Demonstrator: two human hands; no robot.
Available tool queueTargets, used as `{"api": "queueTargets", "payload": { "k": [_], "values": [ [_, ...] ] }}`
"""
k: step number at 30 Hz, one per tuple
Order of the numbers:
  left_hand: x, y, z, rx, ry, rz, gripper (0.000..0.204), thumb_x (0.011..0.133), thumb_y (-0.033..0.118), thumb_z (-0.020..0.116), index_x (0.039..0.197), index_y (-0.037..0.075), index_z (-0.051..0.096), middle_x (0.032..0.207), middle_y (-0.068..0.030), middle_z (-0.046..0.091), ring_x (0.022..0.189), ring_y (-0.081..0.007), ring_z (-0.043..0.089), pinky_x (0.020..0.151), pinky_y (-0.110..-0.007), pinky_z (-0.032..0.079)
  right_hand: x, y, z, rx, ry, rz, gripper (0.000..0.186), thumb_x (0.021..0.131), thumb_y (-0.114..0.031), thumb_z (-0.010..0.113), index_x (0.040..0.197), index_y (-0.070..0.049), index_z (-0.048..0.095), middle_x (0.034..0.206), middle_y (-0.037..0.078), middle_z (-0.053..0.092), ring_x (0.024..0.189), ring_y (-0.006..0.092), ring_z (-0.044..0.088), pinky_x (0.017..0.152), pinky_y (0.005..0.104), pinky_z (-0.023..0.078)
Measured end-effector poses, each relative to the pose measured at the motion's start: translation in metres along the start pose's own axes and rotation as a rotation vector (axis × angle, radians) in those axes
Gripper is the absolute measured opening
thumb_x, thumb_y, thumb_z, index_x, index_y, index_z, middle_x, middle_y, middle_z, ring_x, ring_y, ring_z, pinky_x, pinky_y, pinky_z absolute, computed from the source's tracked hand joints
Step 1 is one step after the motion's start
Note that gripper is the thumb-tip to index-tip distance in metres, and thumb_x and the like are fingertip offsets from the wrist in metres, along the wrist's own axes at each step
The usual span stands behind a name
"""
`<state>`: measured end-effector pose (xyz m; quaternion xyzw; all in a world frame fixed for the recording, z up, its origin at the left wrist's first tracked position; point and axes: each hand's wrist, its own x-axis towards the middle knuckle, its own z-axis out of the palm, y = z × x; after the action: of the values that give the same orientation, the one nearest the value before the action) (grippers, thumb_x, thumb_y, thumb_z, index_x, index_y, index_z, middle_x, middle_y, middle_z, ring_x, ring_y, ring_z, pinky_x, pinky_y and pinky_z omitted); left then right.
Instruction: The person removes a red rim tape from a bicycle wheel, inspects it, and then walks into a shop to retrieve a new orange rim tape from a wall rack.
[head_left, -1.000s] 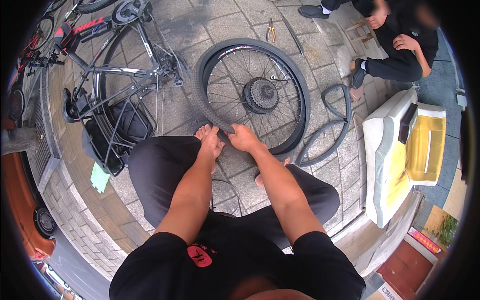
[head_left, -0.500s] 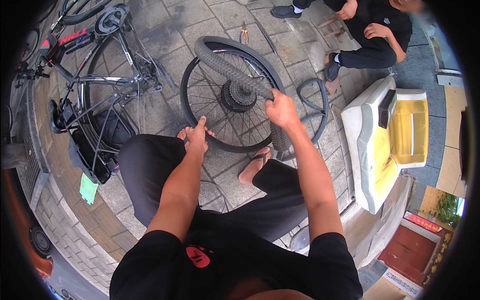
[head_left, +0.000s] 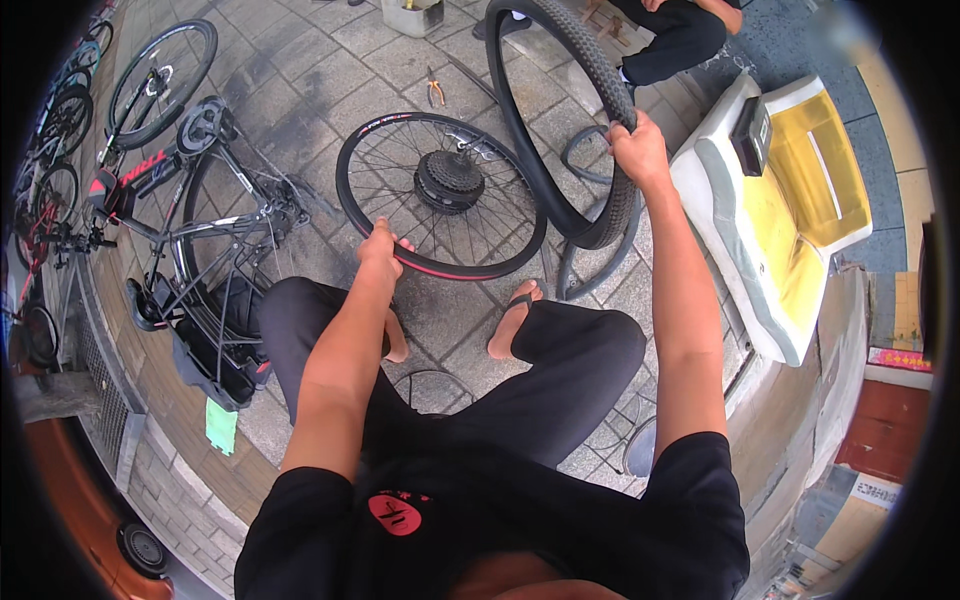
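My right hand holds a black knobby tyre raised off the wheel, tilted up at the right of centre. My left hand grips the near-left edge of the bare spoked wheel, which has a dark rim with red striping and a large hub with a cog cassette in the middle. A loose grey-black inner tube lies on the pavement, partly behind the tyre. Orange-handled pliers lie beyond the wheel.
A partly dismantled bicycle lies at the left, with more bikes behind it. A worn yellow-and-white seat stands at the right. A co-worker's dark-trousered leg is at the top right. A green sheet lies by the bicycle; an orange car is lower left.
The tyre has come off the rim, lifted up and to the right in my right hand. My left hand has stayed at the wheel. The view has shifted, showing more bikes.
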<state>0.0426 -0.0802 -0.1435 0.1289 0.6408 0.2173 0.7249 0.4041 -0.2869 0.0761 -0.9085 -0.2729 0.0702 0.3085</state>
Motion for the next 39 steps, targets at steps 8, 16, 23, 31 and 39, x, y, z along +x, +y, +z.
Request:
{"api": "queueTargets", "payload": {
  "k": [8,16,23,31,39],
  "values": [
    [-0.041,0.041,0.052,0.140,-0.130,-0.004,0.017,0.104,0.022,0.057,0.106,0.006,0.051,0.086,-0.0078,0.051,0.073,-0.0265,0.057,0.070,-0.051,0.056,-0.035,0.063,-0.009,0.146,0.086,0.040,0.042,0.090,-0.026,0.064,0.125,-0.002,0.063,0.104,0.027,0.072,0.104,0.0433,0.070,0.092,0.0468,0.052],
    [-0.064,0.059,0.082,0.236,-0.261,0.028,0.011,0.098,0.014,0.059,0.105,0.009,0.052,0.098,-0.0091,0.047,0.087,-0.0284,0.054,0.084,-0.053,0.055,-0.061,0.072,-0.013,0.113,0.171,0.076,0.036,0.091,-0.024,0.062,0.121,-0.004,0.064,0.104,0.028,0.072,0.104,0.0449,0.069,0.092,0.0474,0.052],
    [-0.063,0.064,0.093,0.131,-0.285,0.015,0.015,0.094,0.013,0.059,0.106,0.011,0.050,0.097,-0.0083,0.043,0.086,-0.0287,0.051,0.082,-0.052,0.053,-0.064,0.052,-0.009,0.062,0.233,0.096,0.038,0.091,-0.024,0.062,0.124,-0.005,0.064,0.104,0.028,0.071,0.103,0.0471,0.068,0.091,0.0492,0.052],
    [-0.066,0.092,0.101,0.162,-0.246,0.022,0.019,0.093,0.016,0.063,0.109,0.012,0.052,0.097,-0.0081,0.046,0.088,-0.0285,0.051,0.083,-0.053,0.052,-0.059,0.062,-0.008,0.125,0.377,0.088,0.035,0.089,-0.022,0.063,0.119,-0.004,0.066,0.100,0.025,0.072,0.098,0.0421,0.070,0.089,0.0466,0.053],
    [-0.056,0.090,0.103,0.151,-0.310,-0.009,0.026,0.092,0.019,0.065,0.115,0.011,0.055,0.103,-0.0094,0.045,0.091,-0.0293,0.051,0.086,-0.054,0.051,-0.120,0.070,-0.130,0.234,0.497,0.037,0.024,0.093,-0.011,0.061,0.114,0.001,0.065,0.089,0.010,0.072,0.072,0.0171,0.070,0.070,0.0309,0.056]
  ]
}}
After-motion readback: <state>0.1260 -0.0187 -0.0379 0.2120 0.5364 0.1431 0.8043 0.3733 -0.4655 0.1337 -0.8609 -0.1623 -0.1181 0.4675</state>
